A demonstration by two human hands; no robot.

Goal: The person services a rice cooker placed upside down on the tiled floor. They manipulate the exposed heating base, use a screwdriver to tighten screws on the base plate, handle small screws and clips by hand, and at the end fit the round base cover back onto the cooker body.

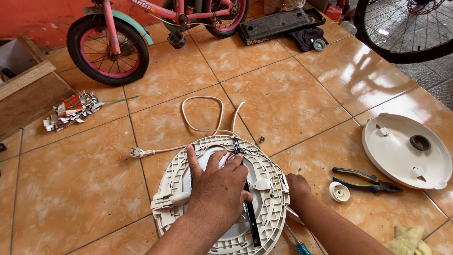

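Mid-teardown on a round white appliance base [222, 198], lying underside-up on the orange tiled floor [292, 94], centre-bottom of view, cover already off. Left hand [218, 189] spread flat over the middle of the base, fingers reaching into the central cavity where red and black wires [230, 157] show; pressing and probing rather than gripping, nothing clearly clasped, though fingertips sit partly out of sight so cannot tell for certain. Right hand [296, 185] resting on the right rim of the base, curled loosely, apparently steadying; whether it pinches anything small is hidden by the rim. Black strap or bar [250, 212] running across the base under the left palm. White power cord [203, 118] looping out from the top edge, plug [138, 152] lying on the tile to the left. Detached white round cover [406, 151] set aside at right, well apart. Blue-and-yellow pliers [365, 180] and a small white cap [339, 191] between base and cover, untouched. Screwdriver [297, 243] with blue handle lying just beside the lower right rim. Yellowish cloth [408, 238] at bottom right. Judged step: tracing or freeing internal wiring at the centre. Next move likely calls for a free hand on a tool, screwdriver being nearest, with the base kept pinned so it stays flat.
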